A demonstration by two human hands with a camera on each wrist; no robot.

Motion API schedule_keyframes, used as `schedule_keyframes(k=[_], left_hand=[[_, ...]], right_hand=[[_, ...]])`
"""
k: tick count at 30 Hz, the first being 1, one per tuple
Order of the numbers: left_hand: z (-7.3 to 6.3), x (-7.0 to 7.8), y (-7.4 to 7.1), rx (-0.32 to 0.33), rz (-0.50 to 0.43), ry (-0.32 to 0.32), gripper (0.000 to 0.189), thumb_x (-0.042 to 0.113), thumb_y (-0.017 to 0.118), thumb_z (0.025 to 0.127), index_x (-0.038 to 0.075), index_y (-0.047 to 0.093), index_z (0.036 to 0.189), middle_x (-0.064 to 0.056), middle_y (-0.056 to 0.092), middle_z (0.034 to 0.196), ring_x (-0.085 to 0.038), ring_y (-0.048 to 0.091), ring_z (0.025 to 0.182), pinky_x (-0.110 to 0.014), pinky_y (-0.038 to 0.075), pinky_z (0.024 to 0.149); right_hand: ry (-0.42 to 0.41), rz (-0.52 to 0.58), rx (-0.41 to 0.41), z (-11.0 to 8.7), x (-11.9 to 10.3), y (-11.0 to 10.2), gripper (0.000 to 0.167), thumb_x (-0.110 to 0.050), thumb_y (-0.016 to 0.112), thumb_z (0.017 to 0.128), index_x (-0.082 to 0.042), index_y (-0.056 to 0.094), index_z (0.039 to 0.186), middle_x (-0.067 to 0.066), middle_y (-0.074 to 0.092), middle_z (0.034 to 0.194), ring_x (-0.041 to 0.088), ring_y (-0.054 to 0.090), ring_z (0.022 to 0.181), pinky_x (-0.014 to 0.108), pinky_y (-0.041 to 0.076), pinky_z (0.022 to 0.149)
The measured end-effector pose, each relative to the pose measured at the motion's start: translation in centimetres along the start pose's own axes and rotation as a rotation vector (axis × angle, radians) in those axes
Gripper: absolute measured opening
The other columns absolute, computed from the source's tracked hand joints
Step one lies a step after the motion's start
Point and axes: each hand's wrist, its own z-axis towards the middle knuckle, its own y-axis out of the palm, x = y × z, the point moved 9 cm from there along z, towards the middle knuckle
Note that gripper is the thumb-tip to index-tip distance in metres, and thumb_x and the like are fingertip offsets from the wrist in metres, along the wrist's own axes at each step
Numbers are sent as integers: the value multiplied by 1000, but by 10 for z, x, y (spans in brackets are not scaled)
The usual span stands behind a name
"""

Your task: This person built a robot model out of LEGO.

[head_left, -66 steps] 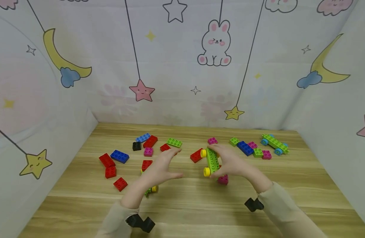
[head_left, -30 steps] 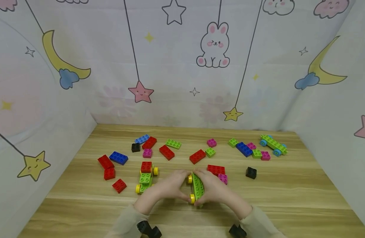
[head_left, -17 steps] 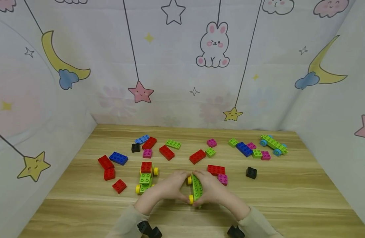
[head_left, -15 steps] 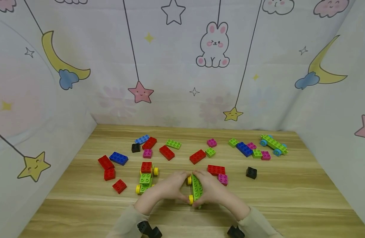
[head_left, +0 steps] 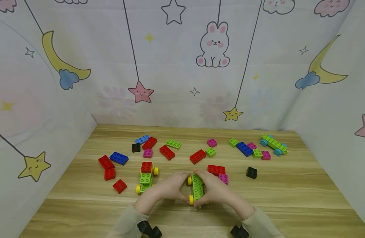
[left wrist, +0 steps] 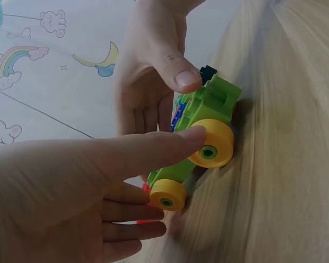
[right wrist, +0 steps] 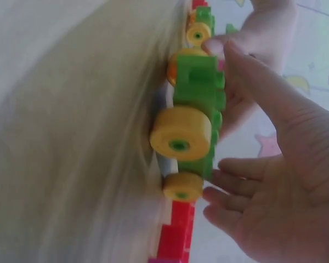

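Observation:
A green building-block car base (head_left: pixel 198 186) with yellow wheels sits low over the table, turned lengthwise away from me. My right hand (head_left: pixel 213 188) holds it from the right, thumb at the near end and fingers toward the far end. From the left, my left hand (head_left: pixel 170 188) reaches in with straight fingers. In the left wrist view its thumb touches a yellow wheel (left wrist: pixel 219 143) of the car base (left wrist: pixel 226 98). The right wrist view shows the right hand's fingers (right wrist: pixel 230 186) extended beside the studs. The car base's right wheels are hidden in the head view.
Left of the hands stands a block car (head_left: pixel 145 178) carrying a red brick. A red brick (head_left: pixel 216 170) and a magenta brick (head_left: pixel 223 178) lie just behind the right hand. A black brick (head_left: pixel 251 172) lies farther right. Another car base (head_left: pixel 273 144) with blue wheels stands at the back right.
The right hand has brought the car base left and toward me, down to the table, and the left hand has moved right to meet it. In the last half second the car base has tilted slightly.

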Motion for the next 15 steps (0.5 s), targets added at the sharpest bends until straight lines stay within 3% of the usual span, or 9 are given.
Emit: schedule_keyframes(k=[8, 15], left_hand=[[0, 8, -4, 39, -20, 34, 97, 43, 84, 74, 0, 37, 148, -16, 43, 151, -32, 41, 139, -47, 37, 113], [2, 8, -2, 47, -4, 33, 100, 46, 84, 72, 3, 37, 149, -14, 43, 150, -30, 41, 139, -46, 37, 113]], right_hand=[[-41, 18, -24, -7, 10, -11, 100, -33, 91, 66, -1, 40, 147, 18, 43, 149, 38, 41, 137, 59, 35, 110], [-28, 36, -43, -12, 18, -11, 99, -28, 90, 67, 4, 39, 146, 21, 42, 150, 42, 38, 138, 60, 32, 112]])
